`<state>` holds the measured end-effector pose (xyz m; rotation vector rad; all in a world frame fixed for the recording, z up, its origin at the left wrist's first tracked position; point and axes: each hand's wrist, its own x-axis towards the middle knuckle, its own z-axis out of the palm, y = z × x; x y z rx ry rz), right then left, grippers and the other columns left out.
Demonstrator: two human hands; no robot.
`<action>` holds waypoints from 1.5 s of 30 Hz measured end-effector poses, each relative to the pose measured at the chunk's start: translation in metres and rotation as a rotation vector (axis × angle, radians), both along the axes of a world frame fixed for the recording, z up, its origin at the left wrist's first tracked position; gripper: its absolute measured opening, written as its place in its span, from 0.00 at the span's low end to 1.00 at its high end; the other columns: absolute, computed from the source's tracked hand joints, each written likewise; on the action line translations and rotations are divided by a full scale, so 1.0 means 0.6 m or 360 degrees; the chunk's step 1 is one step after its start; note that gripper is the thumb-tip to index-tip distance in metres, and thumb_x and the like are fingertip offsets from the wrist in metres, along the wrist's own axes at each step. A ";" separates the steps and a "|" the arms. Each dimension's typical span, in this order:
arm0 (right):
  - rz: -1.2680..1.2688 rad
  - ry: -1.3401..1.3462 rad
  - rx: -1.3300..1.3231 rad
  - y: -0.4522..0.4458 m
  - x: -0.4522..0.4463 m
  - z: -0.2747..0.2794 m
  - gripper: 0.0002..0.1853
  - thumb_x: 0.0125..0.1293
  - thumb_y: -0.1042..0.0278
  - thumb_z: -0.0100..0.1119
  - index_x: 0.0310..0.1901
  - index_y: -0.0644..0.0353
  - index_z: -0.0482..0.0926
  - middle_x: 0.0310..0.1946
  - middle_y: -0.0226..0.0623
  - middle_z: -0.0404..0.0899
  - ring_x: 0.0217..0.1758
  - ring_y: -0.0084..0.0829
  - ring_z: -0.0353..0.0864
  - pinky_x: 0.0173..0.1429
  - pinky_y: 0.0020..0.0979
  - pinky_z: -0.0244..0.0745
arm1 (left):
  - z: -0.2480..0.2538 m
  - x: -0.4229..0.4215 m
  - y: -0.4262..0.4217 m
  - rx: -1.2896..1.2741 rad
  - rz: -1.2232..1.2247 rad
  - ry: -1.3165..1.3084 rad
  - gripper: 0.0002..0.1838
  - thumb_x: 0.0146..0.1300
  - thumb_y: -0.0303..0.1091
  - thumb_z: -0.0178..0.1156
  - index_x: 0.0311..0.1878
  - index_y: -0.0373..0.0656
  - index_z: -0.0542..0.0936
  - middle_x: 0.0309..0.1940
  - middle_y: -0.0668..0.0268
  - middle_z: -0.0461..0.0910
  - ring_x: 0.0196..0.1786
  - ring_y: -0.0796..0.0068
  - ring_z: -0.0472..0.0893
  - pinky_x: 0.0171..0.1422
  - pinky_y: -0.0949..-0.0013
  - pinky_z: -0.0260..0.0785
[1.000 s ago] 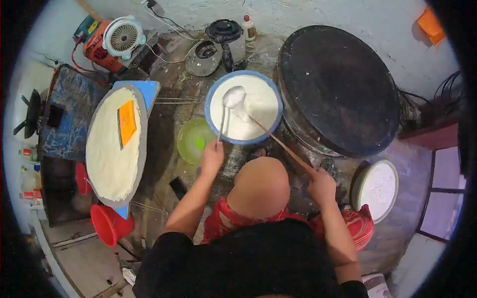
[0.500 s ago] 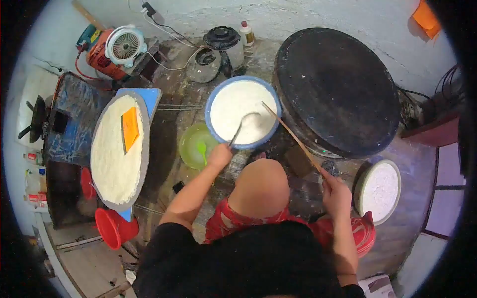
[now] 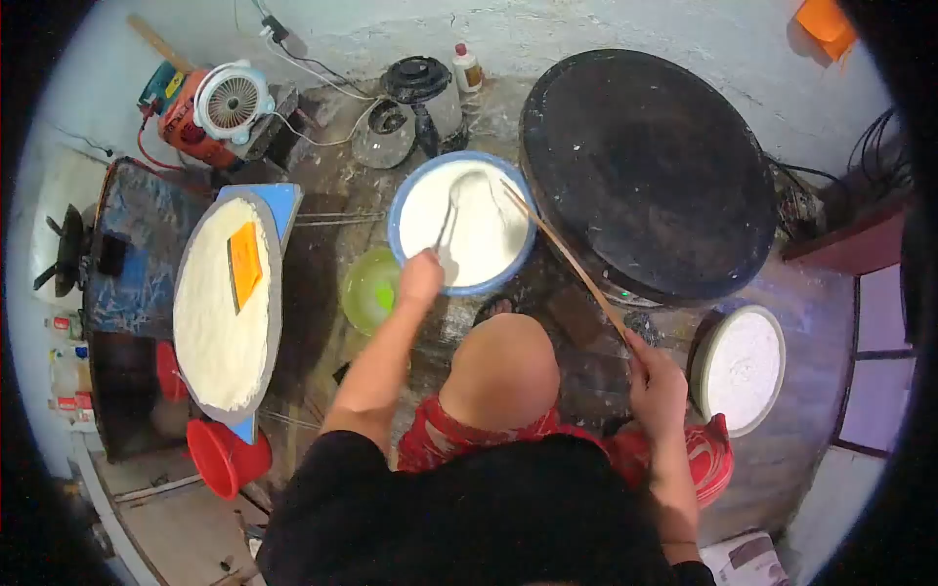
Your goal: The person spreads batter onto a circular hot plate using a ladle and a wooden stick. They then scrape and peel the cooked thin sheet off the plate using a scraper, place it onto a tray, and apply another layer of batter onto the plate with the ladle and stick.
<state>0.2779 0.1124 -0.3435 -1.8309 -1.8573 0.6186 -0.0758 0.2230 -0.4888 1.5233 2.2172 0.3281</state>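
Note:
My left hand (image 3: 422, 277) is closed around the handle of a metal ladle (image 3: 451, 215). The ladle's bowl rests at the surface of a white batter (image 3: 481, 249), toward the far side of a blue basin (image 3: 395, 223). In my right hand (image 3: 656, 388) is a long thin wooden stick (image 3: 578, 271). It slants up and left, its far tip over the right part of the batter. Right of the basin stands a big round black griddle (image 3: 650, 176). A green bowl (image 3: 363, 303) with a bright green utensil in it sits beside my left forearm.
On the left, a round pale sheet (image 3: 220, 313) lies on a board, with an orange scraper (image 3: 248, 266) on top. A red bucket (image 3: 227, 457) is below it. A tub of white contents (image 3: 745, 371) stands right. A lidded pitcher (image 3: 428, 98) and blower (image 3: 233, 101) are behind.
The ladle has moved to the far side of the basin, with my left hand following up and left. My right hand keeps hold of the stick. The whole view has shifted slightly.

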 end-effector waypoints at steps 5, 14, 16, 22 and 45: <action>-0.0008 -0.0106 -0.0163 -0.003 0.006 0.002 0.19 0.55 0.73 0.52 0.49 0.44 0.74 0.27 0.40 0.74 0.30 0.43 0.75 0.34 0.39 0.70 | 0.026 -0.038 -0.058 -0.0237 -0.0069 -0.0241 0.11 0.51 0.31 0.50 0.33 0.36 0.78 0.32 0.46 0.76 0.39 0.47 0.76 0.45 0.53 0.67; 0.0043 0.0012 -0.0098 -0.007 0.008 -0.010 0.19 0.55 0.73 0.51 0.49 0.45 0.74 0.31 0.42 0.75 0.33 0.44 0.75 0.36 0.38 0.71 | -0.046 -0.029 -0.066 -0.0593 0.0407 -0.0986 0.11 0.56 0.32 0.48 0.34 0.34 0.74 0.21 0.55 0.74 0.21 0.61 0.71 0.23 0.64 0.63; 0.0018 0.0029 -0.0143 -0.007 0.009 -0.006 0.19 0.55 0.73 0.51 0.50 0.45 0.73 0.31 0.42 0.75 0.33 0.44 0.75 0.36 0.38 0.71 | 0.043 -0.005 -0.047 -0.0963 0.1015 -0.2190 0.08 0.59 0.31 0.46 0.36 0.37 0.69 0.16 0.71 0.62 0.13 0.83 0.55 0.13 0.80 0.46; -0.0036 0.0255 -0.0099 -0.010 0.013 -0.016 0.19 0.55 0.75 0.52 0.49 0.48 0.74 0.26 0.43 0.74 0.29 0.41 0.74 0.34 0.34 0.70 | 0.113 -0.036 -0.064 -0.0078 0.0525 -0.1329 0.08 0.59 0.33 0.46 0.34 0.40 0.73 0.15 0.64 0.70 0.14 0.73 0.67 0.14 0.70 0.57; 0.0027 0.0276 -0.0161 -0.004 0.006 -0.021 0.17 0.56 0.75 0.53 0.49 0.52 0.75 0.34 0.41 0.77 0.34 0.36 0.77 0.39 0.30 0.71 | -0.055 -0.015 -0.058 -0.0248 -0.0117 0.0036 0.10 0.51 0.32 0.51 0.32 0.35 0.75 0.25 0.51 0.77 0.28 0.55 0.78 0.32 0.58 0.70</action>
